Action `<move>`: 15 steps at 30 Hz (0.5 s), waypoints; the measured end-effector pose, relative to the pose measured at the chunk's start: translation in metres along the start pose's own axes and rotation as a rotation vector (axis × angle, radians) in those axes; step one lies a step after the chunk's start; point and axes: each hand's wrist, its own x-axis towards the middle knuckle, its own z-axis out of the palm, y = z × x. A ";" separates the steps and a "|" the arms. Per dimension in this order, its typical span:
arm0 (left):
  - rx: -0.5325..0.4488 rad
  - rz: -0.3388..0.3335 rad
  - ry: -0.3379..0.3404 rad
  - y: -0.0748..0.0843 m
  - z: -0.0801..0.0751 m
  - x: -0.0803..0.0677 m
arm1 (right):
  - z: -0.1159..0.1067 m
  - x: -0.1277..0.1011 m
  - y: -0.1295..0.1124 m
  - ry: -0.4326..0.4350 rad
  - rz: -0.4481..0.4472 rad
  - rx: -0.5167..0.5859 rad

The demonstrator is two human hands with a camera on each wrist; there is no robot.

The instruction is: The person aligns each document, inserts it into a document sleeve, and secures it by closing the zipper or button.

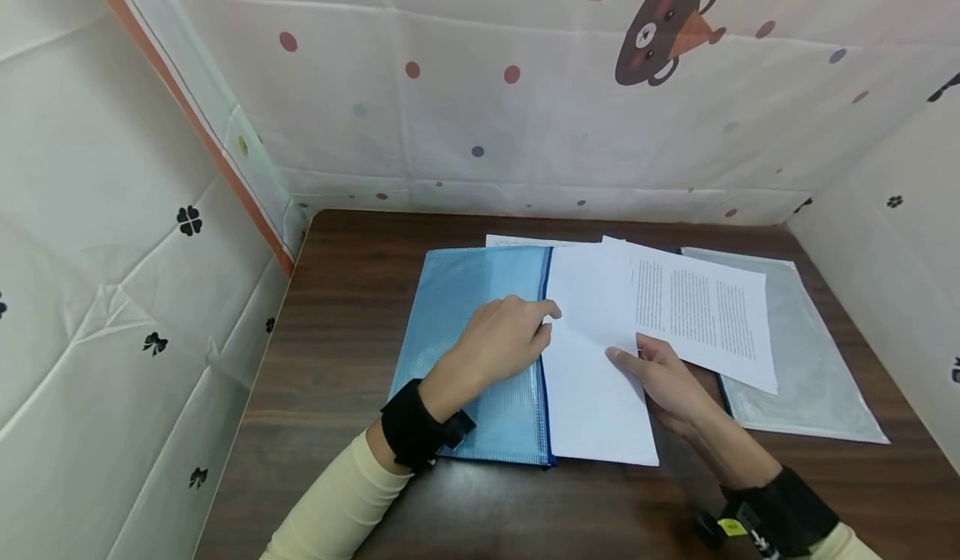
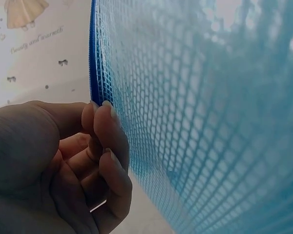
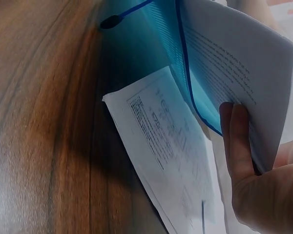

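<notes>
A blue mesh zip pouch [image 1: 476,281] lies toward the middle of the table, its dark blue zip edge facing right. My left hand [image 1: 504,337] pinches that edge between thumb and fingers, as the left wrist view shows at the zip strip [image 2: 94,58]. White papers [image 1: 592,402] stand against the pouch's opening, their left edge at the zip. My right hand [image 1: 671,383] grips their right side, thumb on the near face and fingers behind. In the right wrist view, printed text shows on the back of these papers [image 3: 244,58], beside the mesh.
Another printed sheet [image 1: 697,314] lies to the right, partly over a pale translucent pouch [image 1: 813,368]. Behind the held papers, a further white sheet [image 1: 517,240] peeks out. A dark zip pull [image 3: 111,21] hangs over the brown wooden table [image 1: 337,343]. Patterned white cloth [image 1: 450,110] surrounds it.
</notes>
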 end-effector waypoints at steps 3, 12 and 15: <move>-0.008 -0.001 0.000 0.000 0.001 0.000 | 0.002 0.001 0.001 -0.007 -0.001 0.001; -0.011 -0.002 0.004 -0.001 0.001 0.000 | 0.007 0.003 -0.001 -0.020 -0.009 0.001; -0.015 0.008 0.003 -0.001 0.001 0.000 | 0.009 0.003 -0.001 -0.023 -0.011 0.002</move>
